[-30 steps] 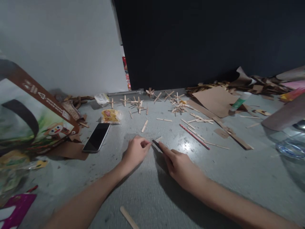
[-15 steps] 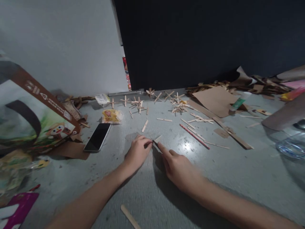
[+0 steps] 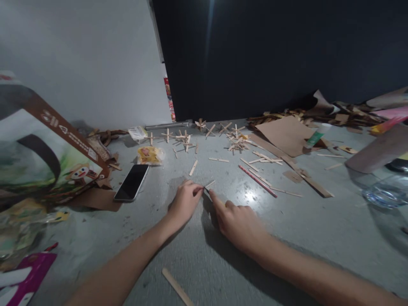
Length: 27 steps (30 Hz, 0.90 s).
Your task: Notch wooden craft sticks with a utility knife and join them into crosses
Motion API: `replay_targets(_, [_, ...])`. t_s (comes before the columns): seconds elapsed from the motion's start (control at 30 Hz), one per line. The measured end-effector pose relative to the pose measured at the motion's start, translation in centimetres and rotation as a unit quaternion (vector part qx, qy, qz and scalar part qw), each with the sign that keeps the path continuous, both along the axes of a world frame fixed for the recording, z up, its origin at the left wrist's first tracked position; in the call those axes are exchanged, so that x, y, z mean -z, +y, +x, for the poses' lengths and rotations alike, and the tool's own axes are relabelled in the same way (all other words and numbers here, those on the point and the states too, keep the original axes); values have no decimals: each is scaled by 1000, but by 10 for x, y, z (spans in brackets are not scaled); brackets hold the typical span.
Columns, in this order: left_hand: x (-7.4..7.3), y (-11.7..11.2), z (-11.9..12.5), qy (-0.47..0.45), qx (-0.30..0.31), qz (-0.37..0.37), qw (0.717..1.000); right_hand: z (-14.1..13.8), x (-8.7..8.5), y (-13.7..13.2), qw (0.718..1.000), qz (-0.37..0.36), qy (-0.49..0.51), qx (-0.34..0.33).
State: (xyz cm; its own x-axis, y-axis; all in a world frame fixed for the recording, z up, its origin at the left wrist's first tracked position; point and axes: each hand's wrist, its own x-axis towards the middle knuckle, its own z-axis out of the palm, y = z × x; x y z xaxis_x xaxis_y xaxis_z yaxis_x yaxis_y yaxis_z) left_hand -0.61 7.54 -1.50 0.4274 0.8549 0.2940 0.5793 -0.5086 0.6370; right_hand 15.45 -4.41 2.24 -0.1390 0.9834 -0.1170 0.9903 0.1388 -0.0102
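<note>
My left hand (image 3: 185,200) rests on the grey floor with its fingers pinched on the near end of a small wooden stick (image 3: 209,184). My right hand (image 3: 236,221) lies just right of it, closed around a thin dark tool (image 3: 207,192) whose tip touches the stick beside my left fingertips. The index finger of the right hand lies along the tool. Most of the tool is hidden under the hand.
A phone (image 3: 131,182) lies left of my hands, by a printed carton (image 3: 41,148). Several loose sticks and stick crosses (image 3: 185,138) lie farther back. A red pencil (image 3: 257,180), brown cardboard (image 3: 287,134), a glue tube (image 3: 315,138) and a clear bottle (image 3: 384,191) are to the right. One stick (image 3: 177,287) lies near me.
Both hands have stayed at the same spot. My right hand has drawn the dark tool back toward me a little, so less of it shows.
</note>
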Motion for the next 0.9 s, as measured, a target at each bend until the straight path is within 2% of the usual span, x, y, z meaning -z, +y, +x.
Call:
replay_targets(0.2, [2,2,1,-10,16,11,1000,-1,3,7,1000,1,1,0])
replay_targets(0.4, [2,1,1,-9,-11,-10,1000,-2,-3,3,1000,-13,5,4])
replay_targets(0.57, [2,4,0,-8,2,-4,1000,0,1,4,1000,-8,-2,-9])
replay_targets(0.7, [3,5,1,-12,-12,-2,1000,1,3,10,1000,1,3,-15])
replay_targets(0.9, [4,5,0,-33,-17,-31,999,0,5,3,1000,4,0,-18])
